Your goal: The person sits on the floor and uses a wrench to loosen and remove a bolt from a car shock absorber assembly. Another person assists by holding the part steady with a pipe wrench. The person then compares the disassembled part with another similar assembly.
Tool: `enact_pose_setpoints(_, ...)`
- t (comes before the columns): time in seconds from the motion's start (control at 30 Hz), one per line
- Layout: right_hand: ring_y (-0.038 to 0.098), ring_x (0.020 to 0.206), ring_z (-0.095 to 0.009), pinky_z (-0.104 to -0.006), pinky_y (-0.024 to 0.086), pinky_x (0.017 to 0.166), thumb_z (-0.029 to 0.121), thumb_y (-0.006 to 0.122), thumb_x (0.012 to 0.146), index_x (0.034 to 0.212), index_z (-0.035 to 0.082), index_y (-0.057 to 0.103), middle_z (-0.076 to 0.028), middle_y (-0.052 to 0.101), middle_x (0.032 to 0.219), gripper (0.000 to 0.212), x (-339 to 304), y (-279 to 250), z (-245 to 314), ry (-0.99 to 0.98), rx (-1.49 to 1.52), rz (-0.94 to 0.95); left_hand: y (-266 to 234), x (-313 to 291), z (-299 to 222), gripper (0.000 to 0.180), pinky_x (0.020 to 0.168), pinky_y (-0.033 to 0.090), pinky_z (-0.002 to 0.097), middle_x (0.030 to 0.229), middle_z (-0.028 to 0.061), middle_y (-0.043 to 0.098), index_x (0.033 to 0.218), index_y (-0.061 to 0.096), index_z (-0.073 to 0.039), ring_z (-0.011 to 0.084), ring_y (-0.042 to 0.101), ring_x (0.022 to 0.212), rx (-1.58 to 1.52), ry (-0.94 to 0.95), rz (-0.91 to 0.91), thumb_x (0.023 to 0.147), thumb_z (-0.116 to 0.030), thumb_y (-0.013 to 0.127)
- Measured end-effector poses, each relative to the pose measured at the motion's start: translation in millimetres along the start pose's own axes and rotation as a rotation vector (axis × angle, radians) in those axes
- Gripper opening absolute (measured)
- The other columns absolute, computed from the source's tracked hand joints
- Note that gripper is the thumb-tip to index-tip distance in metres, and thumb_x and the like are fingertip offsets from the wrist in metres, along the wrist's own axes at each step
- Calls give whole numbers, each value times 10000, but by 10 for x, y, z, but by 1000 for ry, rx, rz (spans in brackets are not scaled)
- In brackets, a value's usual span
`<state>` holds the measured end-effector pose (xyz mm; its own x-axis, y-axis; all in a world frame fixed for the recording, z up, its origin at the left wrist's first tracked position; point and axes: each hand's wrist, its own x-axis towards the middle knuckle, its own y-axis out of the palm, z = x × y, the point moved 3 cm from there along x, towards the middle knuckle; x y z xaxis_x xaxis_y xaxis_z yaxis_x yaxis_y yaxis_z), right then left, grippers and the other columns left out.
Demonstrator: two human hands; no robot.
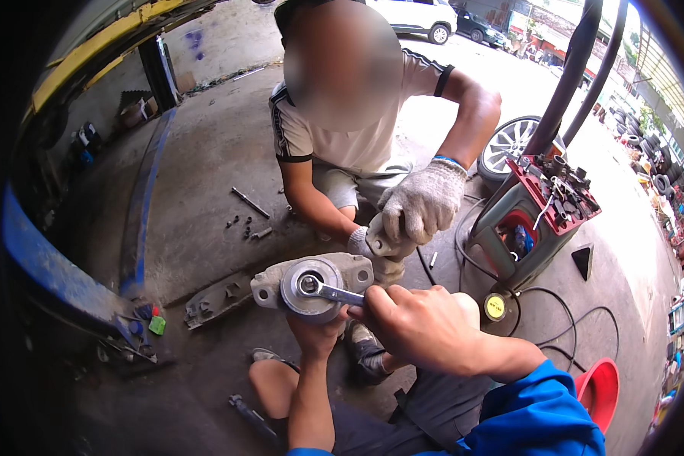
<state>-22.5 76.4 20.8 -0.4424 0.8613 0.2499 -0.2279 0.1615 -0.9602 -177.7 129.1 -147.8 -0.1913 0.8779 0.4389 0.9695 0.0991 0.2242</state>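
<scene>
My left hand (317, 334) is wrapped round the underside of a round metal mount (290, 277) with bolt-hole ears on its sides. Most of those fingers are hidden behind it. In my right hand (422, 327) is a silver ring wrench (337, 294), its ring end set in the mount's round centre, over what looks like a nut. Just beyond, a co-worker's gloved hands (425, 201) hold a grey metal piece (381, 242) with a hole, close to the mount's far right ear.
Behind the mount lies a long metal bracket (219, 300). Bolts (251, 203) and small parts are on the floor. To the right stands a stool (501, 228) bearing a red tray (562, 216) of tools, beside a loose wheel (507, 148). A hose (574, 319) and red bucket (600, 391) are nearby.
</scene>
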Motion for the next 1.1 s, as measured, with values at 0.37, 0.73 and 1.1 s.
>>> enact_pose_setpoints(0.37,606,525,-229,-375,458,444,242,753,841,790,91,570,-52,551,623,243,-955,836,-864,-15,130,-329,140,156,-88,443,890,500,345,1018,44,685,1095,639,-12,167,647,920,122,65,-22,714,-127,831)
enact_pose_setpoints(0.73,626,622,-389,-472,479,558,353,644,935,787,51,560,-181,611,667,347,-1912,1779,-2208,708,-14,-302,138,224,-10,521,974,456,356,1151,71,638,1207,587,-3,189,609,1043,171,102,-33,756,-120,821)
enact_pose_setpoints(1.1,642,598,-407,-502,496,529,388,587,962,799,61,538,-202,631,647,369,-1892,1880,-2264,819,-38,-246,125,209,19,522,954,453,347,1157,77,623,1254,556,3,185,596,1022,215,80,-17,811,-146,788)
